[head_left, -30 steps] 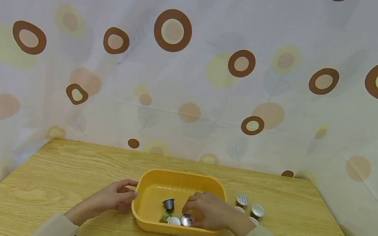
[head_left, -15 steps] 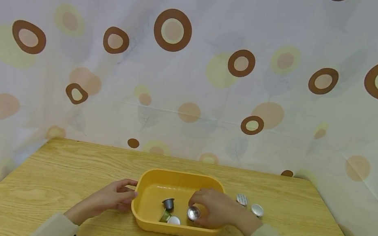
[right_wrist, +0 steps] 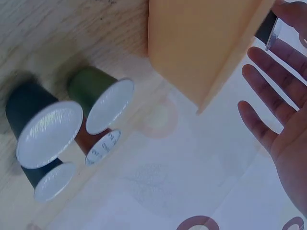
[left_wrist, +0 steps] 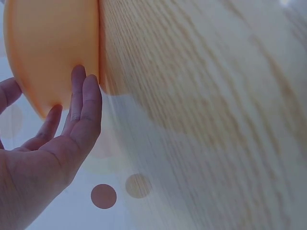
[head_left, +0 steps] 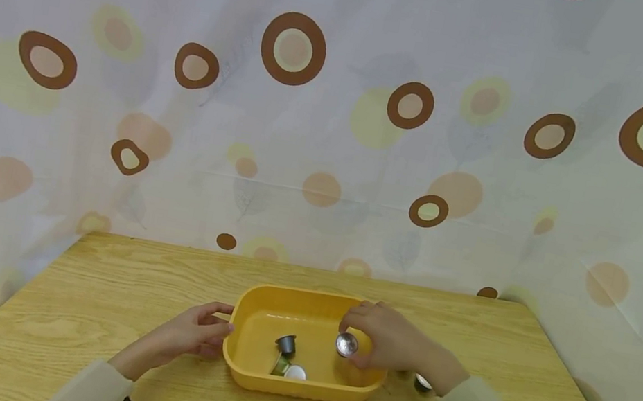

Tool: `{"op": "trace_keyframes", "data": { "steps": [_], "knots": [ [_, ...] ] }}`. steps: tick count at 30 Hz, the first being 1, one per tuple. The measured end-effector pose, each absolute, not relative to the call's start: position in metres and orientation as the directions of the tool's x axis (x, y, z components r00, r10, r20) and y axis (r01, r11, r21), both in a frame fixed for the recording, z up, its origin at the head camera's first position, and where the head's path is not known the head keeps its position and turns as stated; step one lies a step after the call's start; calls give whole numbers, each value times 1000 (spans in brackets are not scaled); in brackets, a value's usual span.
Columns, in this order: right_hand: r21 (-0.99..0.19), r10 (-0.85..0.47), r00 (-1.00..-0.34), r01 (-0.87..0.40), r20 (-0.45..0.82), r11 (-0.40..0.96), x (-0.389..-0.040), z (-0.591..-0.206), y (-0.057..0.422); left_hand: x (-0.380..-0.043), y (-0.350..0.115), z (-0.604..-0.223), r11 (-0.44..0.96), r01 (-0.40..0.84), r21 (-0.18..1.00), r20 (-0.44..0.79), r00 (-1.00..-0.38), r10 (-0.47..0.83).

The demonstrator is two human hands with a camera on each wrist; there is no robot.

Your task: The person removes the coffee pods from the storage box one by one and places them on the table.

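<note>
Head view, right hand (head_left: 385,337): grip pinching a silver-lidded pod (head_left: 346,345) at right end of yellow tub (head_left: 298,389).
Left hand (head_left: 193,331): grip released, touching tub's left wall.

Yellow bin (head_left: 301,389) touched at left wall by left hand (head_left: 187,330). Dark capsule (head_left: 346,345), silver lid, pinched by right hand (head_left: 390,341) at bin's right end. Inside: grey capsule (head_left: 287,344) tipped over; green capsule (head_left: 279,366) and white-lidded capsule (head_left: 295,372) placed side by side, nearer. Four more capsules (right_wrist: 49,134) stood lid-up, right of bin.
</note>
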State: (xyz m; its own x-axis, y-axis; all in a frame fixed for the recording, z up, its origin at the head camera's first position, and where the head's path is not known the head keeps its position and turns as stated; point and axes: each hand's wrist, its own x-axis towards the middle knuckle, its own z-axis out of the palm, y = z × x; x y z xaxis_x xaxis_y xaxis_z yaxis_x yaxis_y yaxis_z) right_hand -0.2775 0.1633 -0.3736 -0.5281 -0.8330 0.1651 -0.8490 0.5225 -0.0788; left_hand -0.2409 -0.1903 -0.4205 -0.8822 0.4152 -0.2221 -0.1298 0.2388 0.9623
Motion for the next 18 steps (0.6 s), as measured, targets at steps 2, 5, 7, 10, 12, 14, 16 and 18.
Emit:
{"op": "trace_keyframes", "data": {
  "steps": [2, 5, 7, 10, 12, 14, 16, 18],
  "knots": [
    [-63, -826, -535, -844, 177, 533, -278, -371, 167, -241, -190, -420, 239, -131, 962, -223, -883, 413],
    [-51, -818, -541, -838, 197, 543, -279, -368, 173, -241, -190, -420, 241, -131, 962, -224, -884, 411],
    [-46, -811, -547, -834, 210, 550, -280, -366, 178, -241, -189, -419, 243, -131, 961, -224, -884, 410],
    [-54, -798, -558, -825, 225, 562, -280, -363, 185, -240, -189, -418, 245, -131, 961, -225, -884, 409],
    [-63, -788, -570, -817, 233, 572, -280, -361, 191, -240, -190, -417, 245, -130, 961, -225, -882, 414],
    [-74, -779, -580, -811, 239, 580, -280, -360, 196, -240, -190, -417, 245, -130, 961, -226, -879, 419],
    [-78, -773, -582, -809, 253, 583, -279, -359, 201, -239, -190, -417, 243, -131, 961, -226, -878, 422],
    [-75, -770, -578, -810, 272, 582, -278, -358, 207, -239, -190, -416, 241, -129, 962, -224, -878, 424]
  ]
}}
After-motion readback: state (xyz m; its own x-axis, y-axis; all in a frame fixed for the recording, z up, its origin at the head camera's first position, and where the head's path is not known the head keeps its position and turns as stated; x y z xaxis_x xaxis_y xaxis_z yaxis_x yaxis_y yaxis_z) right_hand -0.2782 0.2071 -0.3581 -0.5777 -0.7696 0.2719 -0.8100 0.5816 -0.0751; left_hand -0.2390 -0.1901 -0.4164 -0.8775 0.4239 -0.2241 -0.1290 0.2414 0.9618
